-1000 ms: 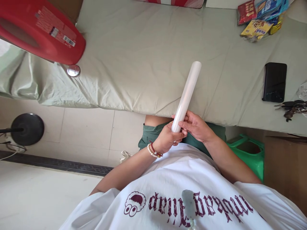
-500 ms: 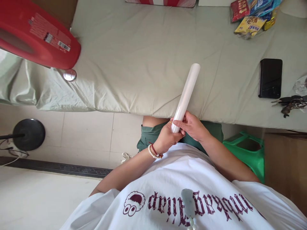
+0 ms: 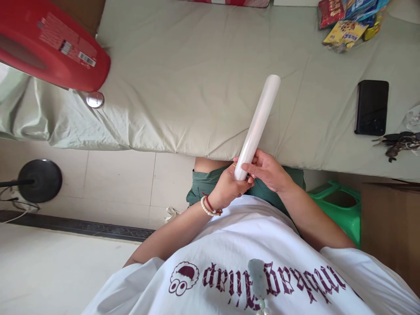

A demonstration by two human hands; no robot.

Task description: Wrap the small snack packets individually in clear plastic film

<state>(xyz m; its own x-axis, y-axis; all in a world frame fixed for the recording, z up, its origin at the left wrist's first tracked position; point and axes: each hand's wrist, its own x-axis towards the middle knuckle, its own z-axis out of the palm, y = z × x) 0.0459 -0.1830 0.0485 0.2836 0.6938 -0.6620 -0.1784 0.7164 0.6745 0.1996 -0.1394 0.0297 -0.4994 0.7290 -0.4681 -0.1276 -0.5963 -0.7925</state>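
Observation:
A glossy white roll (image 3: pixel 259 122), like a tube of rolled plastic film, slants up and to the right from my lap over the edge of the cloth-covered table (image 3: pixel 183 87). My left hand (image 3: pixel 231 186) wraps round its lower end, with a beaded bracelet at the wrist. From the other side my right hand (image 3: pixel 267 170) grips the same lower part, the thumb lying across the front of the roll. The fingers behind the roll are partly hidden.
A red jug (image 3: pixel 65 48) and a small round tin (image 3: pixel 95 99) are at the left. Snack packets (image 3: pixel 348 33), a black phone (image 3: pixel 372 107) and keys (image 3: pixel 398 142) lie at the right. Below stand a green stool (image 3: pixel 348 214) and a black round base (image 3: pixel 41 180).
The roll's upper end has risen slightly up and to the right. My right hand has shifted a little to the right, while my left hand keeps its hold.

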